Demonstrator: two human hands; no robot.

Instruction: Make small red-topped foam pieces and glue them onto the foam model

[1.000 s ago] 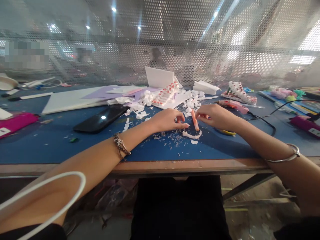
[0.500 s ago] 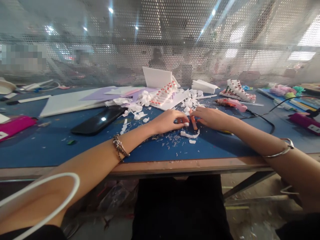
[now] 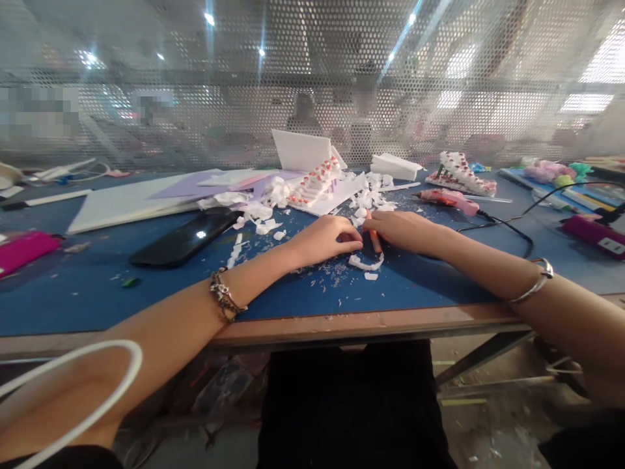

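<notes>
My right hand (image 3: 403, 229) is closed round a slim orange stick-like tool (image 3: 375, 241), whose lower end sticks out below the fingers toward me. The tool's other end is hidden by the hand, so its exact kind does not show. Close by on the left, my left hand (image 3: 328, 236) is curled with thumb and fingertips together; anything pinched there is too small or hidden to make out. A curved white strip (image 3: 366, 262) and a small white scrap (image 3: 371, 276) lie just below the hands. Just beyond stands a white stepped piece dotted with red (image 3: 317, 182).
White scraps (image 3: 368, 195) heap behind the hands. A black phone (image 3: 183, 240) and white foam sheets (image 3: 112, 202) lie left. At right are a pink-and-orange glue gun (image 3: 449, 200) with a black cord, another dotted white piece (image 3: 461, 174) and a magenta case (image 3: 593, 234). The table's edge (image 3: 342, 322) is nearest me.
My left thumb and fingertips have drawn closer together. My right hand stays on the orange tool, tilted much as before. The whole view has shifted slightly.
</notes>
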